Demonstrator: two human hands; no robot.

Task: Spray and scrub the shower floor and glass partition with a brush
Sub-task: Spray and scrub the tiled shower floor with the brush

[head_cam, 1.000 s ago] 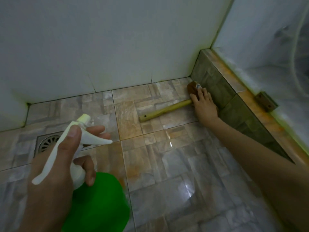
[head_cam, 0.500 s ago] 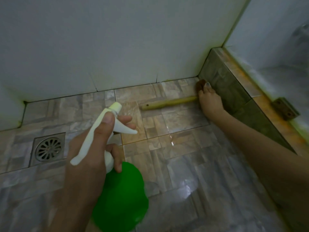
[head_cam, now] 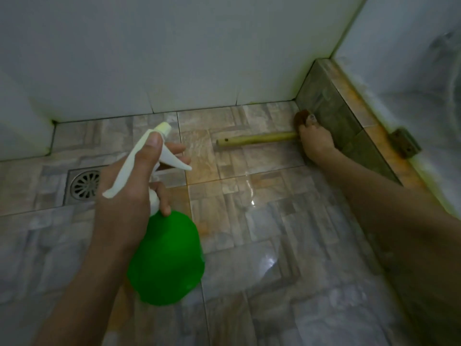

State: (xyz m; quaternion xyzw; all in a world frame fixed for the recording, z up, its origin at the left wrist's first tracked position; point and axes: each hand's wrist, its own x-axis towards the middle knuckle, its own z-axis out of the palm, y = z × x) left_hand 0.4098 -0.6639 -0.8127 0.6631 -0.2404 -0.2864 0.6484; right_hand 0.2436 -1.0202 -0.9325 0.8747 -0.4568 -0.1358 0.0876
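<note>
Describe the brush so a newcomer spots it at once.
Find the right corner where the white wall meets the low tiled curb. At the curb's foot the right hand holds the brush on the floor. Only it has a pale wooden handle, holed at the free end.

Tiled floor [head_cam: 249, 233]: brush [head_cam: 254, 140] lying far right, drain [head_cam: 84, 187] left.

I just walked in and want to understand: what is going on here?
A person is cleaning the shower floor. The left hand holds a green spray bottle above the tiles, fingers on the trigger. The right hand holds a brush by its head, down on the floor against the tiled curb near the corner.
</note>
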